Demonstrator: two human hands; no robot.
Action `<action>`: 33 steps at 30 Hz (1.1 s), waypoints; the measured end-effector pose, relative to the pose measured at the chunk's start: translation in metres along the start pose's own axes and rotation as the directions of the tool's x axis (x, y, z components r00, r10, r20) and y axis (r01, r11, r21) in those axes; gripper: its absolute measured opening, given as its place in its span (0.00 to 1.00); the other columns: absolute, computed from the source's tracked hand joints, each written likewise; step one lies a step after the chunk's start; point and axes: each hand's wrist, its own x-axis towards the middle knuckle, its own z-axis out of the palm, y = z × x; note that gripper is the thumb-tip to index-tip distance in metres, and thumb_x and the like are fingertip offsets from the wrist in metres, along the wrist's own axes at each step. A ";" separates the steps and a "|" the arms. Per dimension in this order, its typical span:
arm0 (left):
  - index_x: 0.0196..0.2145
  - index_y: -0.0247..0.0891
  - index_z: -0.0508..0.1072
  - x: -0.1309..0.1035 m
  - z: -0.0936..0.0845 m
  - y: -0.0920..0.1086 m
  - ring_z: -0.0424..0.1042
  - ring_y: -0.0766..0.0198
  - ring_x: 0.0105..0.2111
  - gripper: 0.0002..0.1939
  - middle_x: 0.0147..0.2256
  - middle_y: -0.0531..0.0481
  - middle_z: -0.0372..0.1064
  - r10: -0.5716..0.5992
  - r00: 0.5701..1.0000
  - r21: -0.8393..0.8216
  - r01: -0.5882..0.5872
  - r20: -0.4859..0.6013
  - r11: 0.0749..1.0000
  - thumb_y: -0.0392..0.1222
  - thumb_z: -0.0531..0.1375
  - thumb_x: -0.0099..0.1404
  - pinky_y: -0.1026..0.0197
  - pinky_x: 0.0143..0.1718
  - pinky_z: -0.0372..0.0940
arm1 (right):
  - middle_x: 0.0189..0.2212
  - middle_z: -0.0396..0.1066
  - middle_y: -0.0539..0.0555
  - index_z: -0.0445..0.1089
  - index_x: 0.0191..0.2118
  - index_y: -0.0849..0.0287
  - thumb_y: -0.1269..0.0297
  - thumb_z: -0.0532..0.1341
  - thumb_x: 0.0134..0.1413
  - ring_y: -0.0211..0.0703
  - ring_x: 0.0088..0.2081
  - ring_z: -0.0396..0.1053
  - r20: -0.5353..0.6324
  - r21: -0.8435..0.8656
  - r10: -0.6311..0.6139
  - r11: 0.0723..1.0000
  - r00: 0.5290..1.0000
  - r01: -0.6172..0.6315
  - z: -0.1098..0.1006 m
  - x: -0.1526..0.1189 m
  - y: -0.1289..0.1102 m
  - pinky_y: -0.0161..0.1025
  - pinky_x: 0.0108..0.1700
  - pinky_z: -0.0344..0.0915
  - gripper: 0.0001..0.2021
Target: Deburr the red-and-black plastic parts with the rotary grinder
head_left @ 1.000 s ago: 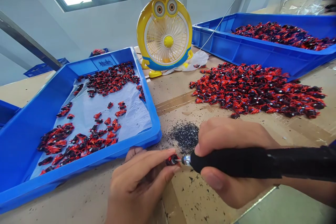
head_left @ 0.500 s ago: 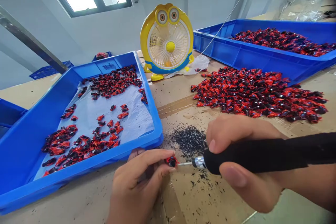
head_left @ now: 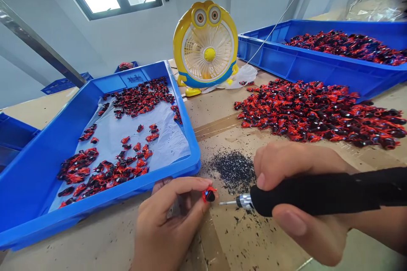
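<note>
My left hand pinches a small red and black plastic part between thumb and fingertips, just off the front right corner of the near blue tray. Wrapped in my right hand is a black electric screwdriver with a silver collar. Its thin metal bit points left at the part, with a small gap between them. Below and behind the bit, black shavings lie heaped and scattered over the brown tabletop.
On the left, a blue tray holds many similar parts on a white liner. A large pile of parts lies at the right, before another filled blue tray. A yellow fan stands between the trays, its cord rising rightward.
The screwdriver bit has come away from the part, opening a gap. In my left fingers the part has turned slightly. The whole view has shifted a little.
</note>
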 end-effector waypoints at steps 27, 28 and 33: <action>0.60 0.57 0.76 0.001 0.001 -0.007 0.84 0.66 0.30 0.17 0.47 0.62 0.89 0.144 0.951 -0.109 -0.118 0.275 0.987 0.37 0.62 0.80 0.60 0.41 0.71 | 0.30 0.78 0.56 0.77 0.41 0.49 0.47 0.76 0.58 0.51 0.34 0.80 0.084 -0.125 0.156 0.982 0.984 -0.145 -0.029 0.003 -0.028 0.46 0.33 0.77 0.15; 0.62 0.56 0.75 0.000 0.001 -0.008 0.85 0.65 0.33 0.18 0.49 0.60 0.88 0.158 0.951 -0.099 -0.136 0.265 0.986 0.37 0.62 0.80 0.59 0.43 0.72 | 0.30 0.77 0.56 0.78 0.39 0.49 0.46 0.79 0.53 0.52 0.34 0.79 0.077 -0.117 0.144 0.984 0.987 -0.134 -0.028 0.003 -0.026 0.45 0.31 0.77 0.17; 0.67 0.52 0.72 -0.002 -0.001 -0.008 0.82 0.65 0.32 0.25 0.47 0.57 0.89 0.201 0.962 -0.010 -0.202 0.186 0.979 0.32 0.63 0.77 0.59 0.39 0.71 | 0.31 0.76 0.57 0.79 0.38 0.50 0.42 0.80 0.46 0.53 0.36 0.79 0.077 -0.090 0.123 0.989 0.989 -0.116 -0.028 0.002 -0.018 0.45 0.30 0.76 0.22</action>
